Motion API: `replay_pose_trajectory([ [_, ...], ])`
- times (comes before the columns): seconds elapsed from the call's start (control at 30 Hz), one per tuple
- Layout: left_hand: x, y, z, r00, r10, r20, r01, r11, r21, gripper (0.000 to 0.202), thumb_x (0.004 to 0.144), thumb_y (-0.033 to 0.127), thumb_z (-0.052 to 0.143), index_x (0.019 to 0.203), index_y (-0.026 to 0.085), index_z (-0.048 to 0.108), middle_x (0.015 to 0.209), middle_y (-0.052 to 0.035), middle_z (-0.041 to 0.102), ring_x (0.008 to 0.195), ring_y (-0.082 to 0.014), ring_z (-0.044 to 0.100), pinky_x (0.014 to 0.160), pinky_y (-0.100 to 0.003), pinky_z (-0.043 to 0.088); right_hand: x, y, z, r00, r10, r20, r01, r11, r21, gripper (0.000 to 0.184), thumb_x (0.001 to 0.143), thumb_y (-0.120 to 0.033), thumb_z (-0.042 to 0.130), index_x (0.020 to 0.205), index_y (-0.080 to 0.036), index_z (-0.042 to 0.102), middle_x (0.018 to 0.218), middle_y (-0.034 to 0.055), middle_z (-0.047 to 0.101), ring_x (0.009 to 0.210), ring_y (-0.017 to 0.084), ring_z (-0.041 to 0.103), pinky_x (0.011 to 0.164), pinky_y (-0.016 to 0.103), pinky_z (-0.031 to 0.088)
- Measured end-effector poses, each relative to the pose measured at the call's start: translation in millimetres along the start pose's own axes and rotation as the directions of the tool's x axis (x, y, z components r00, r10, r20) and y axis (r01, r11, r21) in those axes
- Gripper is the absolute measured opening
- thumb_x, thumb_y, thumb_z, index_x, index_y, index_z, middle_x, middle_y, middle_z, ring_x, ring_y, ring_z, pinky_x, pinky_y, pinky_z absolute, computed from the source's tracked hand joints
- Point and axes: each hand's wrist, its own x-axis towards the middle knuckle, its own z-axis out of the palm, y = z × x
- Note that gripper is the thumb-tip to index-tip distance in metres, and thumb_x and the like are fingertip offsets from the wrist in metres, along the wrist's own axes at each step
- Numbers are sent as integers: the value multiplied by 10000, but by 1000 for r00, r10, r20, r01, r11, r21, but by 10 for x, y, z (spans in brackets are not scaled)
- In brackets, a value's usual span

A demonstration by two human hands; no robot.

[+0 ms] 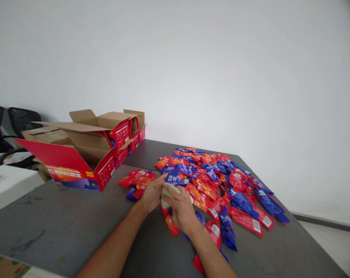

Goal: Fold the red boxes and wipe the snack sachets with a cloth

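A heap of red and blue sachets [218, 177] is spread over the grey table [76, 220]. My left hand [153, 193] and my right hand [180, 210] meet at the near edge of the heap, both closed around a small stack of sachets [169, 191] whose pale backs face me. A blue sachet with white print lies just beyond the stack. More red and blue sachets lie under and beside my right wrist.
Several open red cardboard boxes [88, 154] with brown flaps stand at the table's left rear. A white surface [7, 185] and black chairs [18, 119] are at far left. A white wall rises behind. The table's right edge drops to a pale floor.
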Motion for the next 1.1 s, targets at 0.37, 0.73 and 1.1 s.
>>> replay_pose_trajectory([
  [0.37,-2,-101,25,994,2,-113,15,990,142,529,740,117,716,1257,189,629,901,-48,735,651,-134,674,631,-244,535,-44,309,18,950,174,-261,-208,972,-110,497,862,-82,472,1257,-313,664,1496,15,486,1178,292,500,987,513,421],
  [0.73,38,-55,29,923,241,-299,-177,958,227,509,675,156,778,1165,220,655,778,20,680,627,-114,631,584,-203,470,-33,255,70,905,313,-288,-268,945,186,386,908,-157,496,1250,-254,645,1463,81,516,1287,274,488,1064,526,403],
  [1.1,21,-140,134,963,60,-261,-52,998,37,336,840,391,688,1022,108,705,915,-101,740,772,-197,687,624,-260,523,-49,152,200,928,267,-260,-238,962,136,416,907,-148,498,1278,-287,625,1485,51,489,1286,272,469,1079,546,389],
])
